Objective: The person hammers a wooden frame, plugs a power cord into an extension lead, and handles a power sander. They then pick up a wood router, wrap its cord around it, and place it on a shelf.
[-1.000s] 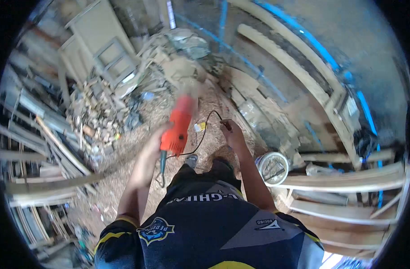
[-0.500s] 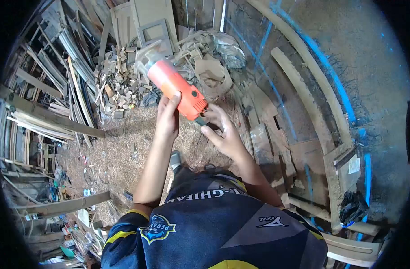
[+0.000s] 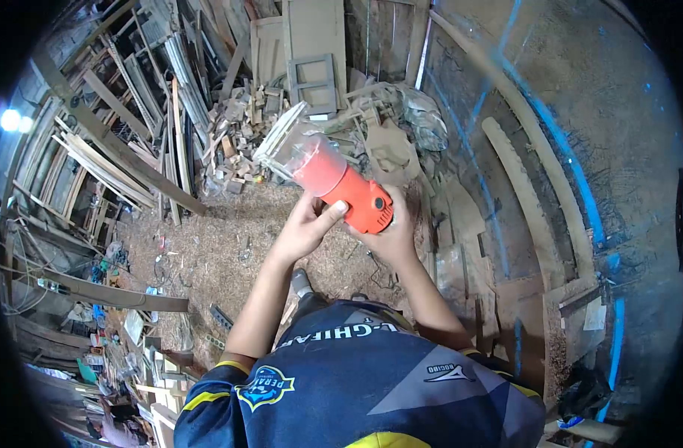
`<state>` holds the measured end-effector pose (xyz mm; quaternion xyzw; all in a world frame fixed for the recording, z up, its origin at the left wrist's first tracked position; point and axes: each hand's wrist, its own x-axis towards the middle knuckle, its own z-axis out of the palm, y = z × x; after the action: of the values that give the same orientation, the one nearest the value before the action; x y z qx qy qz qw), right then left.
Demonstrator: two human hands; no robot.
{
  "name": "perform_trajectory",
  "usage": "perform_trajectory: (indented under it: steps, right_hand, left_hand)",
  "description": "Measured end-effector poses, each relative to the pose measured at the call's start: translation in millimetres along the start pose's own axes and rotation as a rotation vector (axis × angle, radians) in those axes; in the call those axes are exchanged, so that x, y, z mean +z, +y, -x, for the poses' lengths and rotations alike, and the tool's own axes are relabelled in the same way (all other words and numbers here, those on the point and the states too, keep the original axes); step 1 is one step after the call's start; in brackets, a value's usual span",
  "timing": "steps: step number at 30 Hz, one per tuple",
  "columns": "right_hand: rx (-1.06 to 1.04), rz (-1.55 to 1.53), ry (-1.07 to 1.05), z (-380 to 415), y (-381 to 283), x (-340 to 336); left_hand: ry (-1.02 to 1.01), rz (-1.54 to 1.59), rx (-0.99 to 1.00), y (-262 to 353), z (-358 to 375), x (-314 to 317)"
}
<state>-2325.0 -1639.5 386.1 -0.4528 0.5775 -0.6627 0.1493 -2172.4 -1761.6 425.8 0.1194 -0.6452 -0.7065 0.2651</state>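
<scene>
Held up in front of my chest is an orange-red trim router (image 3: 354, 196) with a clear plastic base. It is tilted, its base toward the upper left and its motor end toward the lower right. My left hand (image 3: 305, 228) grips the body from the left side, the thumb lying across the housing. Around the rear end, near the black round cap and the vent slots, my right hand (image 3: 395, 237) is wrapped; its fingers are partly hidden behind the tool.
Wood shavings cover the floor (image 3: 207, 239). Ahead lies a heap of wood offcuts (image 3: 240, 138), with a grey frame (image 3: 313, 84) leaning behind it. Long timber strips (image 3: 102, 168) stand at the left. A long curved board (image 3: 524, 190) and a black plastic bag (image 3: 584, 392) are on the right.
The router has shifted right and slightly down in view, its clear base now plainer to see. My right hand has moved from the cord end to wrap around the rear of the body.
</scene>
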Motion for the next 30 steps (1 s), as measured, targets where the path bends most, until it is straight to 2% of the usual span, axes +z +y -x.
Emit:
perform_trajectory:
  steps: [2, 4, 5, 6, 8, 9, 10, 12, 13, 18, 23, 24, 26, 28, 30]
  right_hand:
    - [-0.025, 0.07, 0.054, 7.5, -11.3, -4.0]
    - [-0.099, 0.152, 0.097, 7.8, -22.6, -9.5]
    - [-0.172, 0.209, 0.11, 6.6, -24.8, -12.9]
    - [-0.246, 0.264, 0.121, 5.9, -27.8, -14.9]
    - [-0.271, 0.269, 0.108, 5.7, -35.4, -14.1]
    - [-0.338, 0.324, 0.101, 5.0, -36.9, -13.5]
    - [-0.405, 0.38, 0.094, 5.1, -37.9, -12.4]
    - [-0.391, 0.387, 0.053, 5.1, -38.9, -7.8]
    - [-0.469, 0.405, 0.043, 2.5, -42.3, -4.8]
    - [-0.673, 0.447, -0.046, -2.3, -58.9, 12.5]
    - [-0.776, 0.621, -0.176, -15.1, -76.0, 15.6]
    - [-0.832, 0.677, -0.24, -20.1, -77.9, 15.0]
    - [-0.828, 0.688, -0.239, -26.3, -77.6, 15.4]
    - [-0.875, 0.767, -0.255, -31.7, -82.7, 14.1]
    - [-0.851, 0.806, -0.266, -35.5, -89.9, 9.6]
  left_hand:
    - [0.019, -0.101, -0.02, 23.7, 14.6, -3.3]
    - [-0.045, -0.653, 0.172, 45.8, 27.6, -10.7]
    - [-0.007, -0.855, 0.256, 62.1, 34.9, -11.1]
    - [-0.002, -0.856, 0.26, 70.2, 43.7, -15.7]
    - [0.102, -1.131, 0.437, 82.4, 66.3, -26.1]
    - [0.141, -1.206, 0.576, 90.2, 75.0, -27.9]
    - [0.15, -1.209, 0.574, 99.7, 79.6, -25.6]
    - [0.242, -1.355, 0.842, 113.2, 86.8, -18.3]
    - [0.244, -1.41, 0.881, 114.6, 86.5, -19.5]
    - [0.418, -1.569, 0.859, 91.2, 80.1, -45.9]
    - [0.629, -1.47, 0.991, 65.2, 74.5, -66.2]
    - [0.623, -1.466, 0.996, 61.5, 74.4, -66.4]
    - [0.545, -1.524, 0.849, 55.8, 73.3, -62.8]
    - [0.503, -1.481, 0.829, 60.4, 68.6, -59.5]
    - [0.306, -1.543, 0.764, 58.0, 62.9, -60.6]
